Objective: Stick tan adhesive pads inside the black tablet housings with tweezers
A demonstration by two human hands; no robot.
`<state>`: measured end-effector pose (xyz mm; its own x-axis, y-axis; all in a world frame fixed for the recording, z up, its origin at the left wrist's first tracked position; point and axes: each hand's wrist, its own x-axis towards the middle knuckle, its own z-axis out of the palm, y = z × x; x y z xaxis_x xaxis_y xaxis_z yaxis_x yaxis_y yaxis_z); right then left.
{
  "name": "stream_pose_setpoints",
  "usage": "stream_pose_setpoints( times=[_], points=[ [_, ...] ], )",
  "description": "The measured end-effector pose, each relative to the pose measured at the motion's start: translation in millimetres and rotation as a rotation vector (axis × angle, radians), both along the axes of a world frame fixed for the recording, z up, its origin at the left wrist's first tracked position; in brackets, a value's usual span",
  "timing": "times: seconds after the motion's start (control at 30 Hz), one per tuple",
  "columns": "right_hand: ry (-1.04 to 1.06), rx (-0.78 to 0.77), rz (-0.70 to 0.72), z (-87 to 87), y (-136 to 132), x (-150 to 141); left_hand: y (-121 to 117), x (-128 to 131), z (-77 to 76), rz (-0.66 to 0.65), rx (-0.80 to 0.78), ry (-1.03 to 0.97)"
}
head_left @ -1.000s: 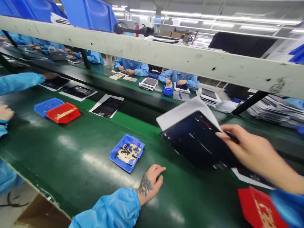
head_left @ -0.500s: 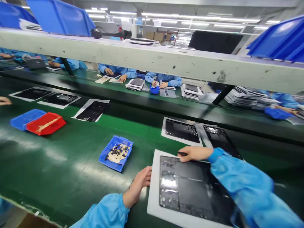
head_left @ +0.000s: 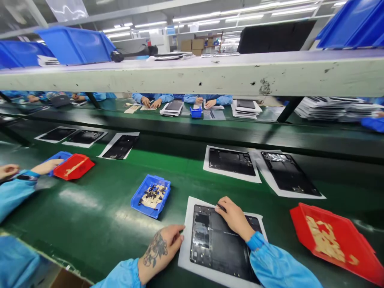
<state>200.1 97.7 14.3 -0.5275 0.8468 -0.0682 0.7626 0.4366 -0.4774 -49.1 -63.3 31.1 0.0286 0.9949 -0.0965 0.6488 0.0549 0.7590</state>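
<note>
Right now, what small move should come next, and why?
Probably steady the white sheet with the left hand: its fingers are right at the sheet's edge, while the right hand holds a small dark object at the black tablet-like panel.

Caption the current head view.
Right hand holds a dark object over a black panel; left hand beside the panel's white sheet.

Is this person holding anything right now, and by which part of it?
The right hand holds a small dark object, too hidden to tell by which part. The left hand, at the edge of the white sheet, seems to grip nothing.
</note>
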Motion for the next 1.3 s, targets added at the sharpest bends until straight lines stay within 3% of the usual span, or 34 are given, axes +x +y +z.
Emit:
stream_pose_setpoints(
  times=[0.13, 0.2, 0.3, 0.5, 0.67, 0.97, 1.17, 1.3],
  points=[
    [0.034, 0.082, -0.026, -12.1, -5, -2, 20, -54, 21.4, 0.191, 0.204, 0.424],
    [0.041, 0.111, -0.016, -16.2, -6, -3, 35, -85, 26.3, 0.246, 0.184, 0.532],
    [0.048, 0.147, 0.010, -19.4, -7, -2, 55, -113, 22.3, 0.209, 0.093, 0.687],
    [0.070, 0.214, 0.015, -21.4, -9, 0, 79, -108, 2.1, 0.066, -0.036, 0.896],
    [0.090, 0.234, 0.008, -24.7, -9, 2, 85, -110, 9.9, 0.029, -0.035, 0.967],
    [0.139, 0.225, 0.001, -21.4, -8, 4, 81, -117, 33.6, 0.185, 0.137, 0.841],
    [0.347, 0.176, -0.053, 9.7, -19, 16, 68, -109, 55.6, 0.327, 0.284, 0.538],
    [0.496, 0.088, -0.065, 35.8, -40, 24, 57, -71, 80.3, 0.374, 0.319, 0.239]
  ],
)
